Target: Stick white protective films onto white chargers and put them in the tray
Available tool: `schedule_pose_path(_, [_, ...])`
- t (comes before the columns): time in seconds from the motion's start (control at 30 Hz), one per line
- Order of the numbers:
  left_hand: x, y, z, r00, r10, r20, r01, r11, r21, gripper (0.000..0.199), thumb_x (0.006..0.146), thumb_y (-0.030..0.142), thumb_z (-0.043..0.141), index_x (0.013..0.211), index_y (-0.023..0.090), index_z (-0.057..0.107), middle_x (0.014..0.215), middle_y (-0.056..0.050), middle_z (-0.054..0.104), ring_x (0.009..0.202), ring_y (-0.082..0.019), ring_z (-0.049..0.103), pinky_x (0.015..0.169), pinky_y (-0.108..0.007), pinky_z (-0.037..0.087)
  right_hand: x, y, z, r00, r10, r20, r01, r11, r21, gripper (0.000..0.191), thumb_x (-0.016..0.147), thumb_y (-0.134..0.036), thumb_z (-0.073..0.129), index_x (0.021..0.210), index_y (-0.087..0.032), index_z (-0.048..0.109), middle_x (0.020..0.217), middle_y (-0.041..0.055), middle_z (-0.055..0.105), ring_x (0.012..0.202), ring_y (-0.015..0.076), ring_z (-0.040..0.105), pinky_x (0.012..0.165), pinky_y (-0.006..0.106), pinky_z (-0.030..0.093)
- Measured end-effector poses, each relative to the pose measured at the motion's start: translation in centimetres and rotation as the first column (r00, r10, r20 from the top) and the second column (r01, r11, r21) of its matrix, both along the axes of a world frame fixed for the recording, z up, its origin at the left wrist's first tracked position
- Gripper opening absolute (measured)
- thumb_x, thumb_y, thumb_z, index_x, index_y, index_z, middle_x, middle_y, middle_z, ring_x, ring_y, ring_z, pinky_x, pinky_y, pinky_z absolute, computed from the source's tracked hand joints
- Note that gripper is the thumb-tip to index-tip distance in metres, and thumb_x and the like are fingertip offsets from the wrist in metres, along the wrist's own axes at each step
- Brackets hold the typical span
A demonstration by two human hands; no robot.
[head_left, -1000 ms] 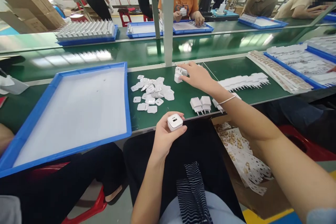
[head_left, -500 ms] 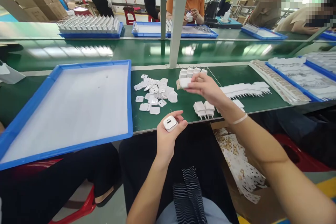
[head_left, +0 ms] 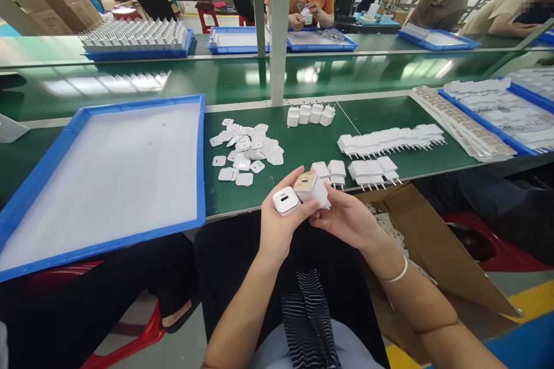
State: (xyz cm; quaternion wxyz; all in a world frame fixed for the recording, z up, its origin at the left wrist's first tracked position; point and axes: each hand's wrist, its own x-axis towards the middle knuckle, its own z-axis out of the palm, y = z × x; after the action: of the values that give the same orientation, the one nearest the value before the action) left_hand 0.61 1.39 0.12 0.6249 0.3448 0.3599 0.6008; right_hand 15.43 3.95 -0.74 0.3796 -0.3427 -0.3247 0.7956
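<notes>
Close work at the green table [head_left: 311,144]

A blue-rimmed tray [head_left: 142,167] lies at left, a long row of adapters [head_left: 389,141] at right. At the near edge, the left hand [head_left: 277,225] and right hand [head_left: 352,222] both grip the tan-faced adapter [head_left: 308,184] — the left also holds the white-faced adapter [head_left: 286,200] just beside it. Small white plates [head_left: 253,147] lie heaped beyond.

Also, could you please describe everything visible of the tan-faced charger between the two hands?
The tan-faced charger has a white, plastic-looking body; its tan end shows a dark slot. It is tilted, that end up, with the thumb of the left hand against it and the fingers of the right hand at its other end. Beside it is a white-faced charger; whether they touch is unclear.
</notes>
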Motion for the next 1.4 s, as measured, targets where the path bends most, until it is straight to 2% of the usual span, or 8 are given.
schedule_pose_path(0.13, [-0.1,0.1,0.1,0.999,-0.020,-0.028,0.018,0.999,-0.036,0.046,0.065,0.029,0.093,0.107,0.020,0.078,0.102,-0.008,0.080,0.079,-0.018,0.072,0.066,-0.026,0.060,0.7,0.3,-0.2,0.983,0.027,0.183,-0.058,0.984,0.169,0.035,0.092,-0.055,0.062,0.090,-0.020,0.066,0.078,0.0036,0.064,0.065,0.0150,0.057,0.049,0.024,0.045])
schedule_pose_path(0.2, [-0.1,0.0,0.1,0.994,0.064,-0.092,-0.065,0.998,-0.009,0.041,0.064,0.026,0.093,0.101,0.020,0.079,0.102,-0.006,0.080,0.089,-0.019,0.074,0.077,-0.026,0.061,1.3,0.0,0.1,0.901,-0.203,0.383,0.027,0.908,0.418,0.028,0.092,-0.047,0.066,0.086,-0.020,0.065,0.082,0.0030,0.063,0.073,0.0156,0.059,0.055,0.024,0.049])
schedule_pose_path(0.3, [-0.3,-0.2,0.1,0.967,0.140,-0.211,-0.137,0.990,0.027,0.043,0.064,0.023,0.093,0.103,0.021,0.079,0.107,-0.006,0.080,0.097,-0.020,0.074,0.087,-0.027,0.060,2.2,-0.8,1.2,0.720,-0.581,0.380,0.082,0.614,0.785,0.008,0.092,-0.029,0.069,0.095,-0.023,0.065,0.091,0.0028,0.065,0.082,0.0161,0.062,0.063,0.025,0.054])
schedule_pose_path(0.43, [-0.5,-0.5,0.5,0.948,0.120,-0.295,-0.110,0.993,0.051,0.043,0.065,0.025,0.092,0.105,0.019,0.078,0.106,-0.008,0.080,0.095,-0.022,0.075,0.086,-0.031,0.062,2.8,-1.1,2.7,0.742,-0.604,0.290,-0.173,0.246,0.954,0.029,0.093,-0.013,0.065,0.117,-0.028,0.066,0.103,0.0051,0.072,0.084,0.0175,0.069,0.066,0.030,0.060])
schedule_pose_path(0.57, [-0.5,-0.9,1.0,0.926,0.121,-0.359,-0.099,0.992,0.077,0.042,0.066,0.024,0.091,0.105,0.020,0.078,0.107,-0.007,0.080,0.096,-0.022,0.076,0.086,-0.031,0.062,2.9,-0.5,3.1,0.741,-0.616,0.268,-0.294,0.062,0.954,0.027,0.094,-0.008,0.063,0.111,-0.028,0.069,0.097,0.0038,0.076,0.083,0.0170,0.072,0.072,0.030,0.061])
schedule_pose_path(0.83, [-0.9,-1.2,0.8,0.869,0.118,-0.481,-0.057,0.989,0.140,0.038,0.071,0.026,0.088,0.107,0.021,0.078,0.106,-0.007,0.080,0.095,-0.024,0.075,0.086,-0.034,0.062,3.4,-0.6,4.4,0.675,-0.582,0.454,-0.476,0.126,0.870,0.016,0.099,-0.012,0.053,0.096,-0.023,0.064,0.084,0.0039,0.073,0.073,0.0164,0.068,0.065,0.028,0.053])
schedule_pose_path(1.07, [-1.0,-1.5,0.4,0.810,-0.096,-0.578,0.204,0.971,0.124,0.035,0.071,0.028,0.088,0.104,0.021,0.078,0.106,-0.007,0.080,0.091,-0.023,0.075,0.084,-0.032,0.059,5.5,0.8,7.8,0.537,-0.246,0.807,-0.781,0.215,0.586,0.015,0.098,-0.015,0.053,0.087,-0.021,0.061,0.077,-0.0001,0.070,0.064,0.0139,0.061,0.059,0.025,0.043])
schedule_pose_path(1.4, [0.2,-0.9,1.3,0.910,0.078,-0.406,-0.022,0.990,0.141,0.033,0.071,0.023,0.089,0.102,0.022,0.078,0.103,-0.003,0.080,0.092,-0.019,0.075,0.084,-0.026,0.060,5.8,-0.5,7.6,0.702,-0.491,0.517,-0.512,0.158,0.845,0.017,0.097,-0.010,0.059,0.091,-0.025,0.066,0.080,0.0010,0.074,0.071,0.0158,0.069,0.064,0.028,0.052])
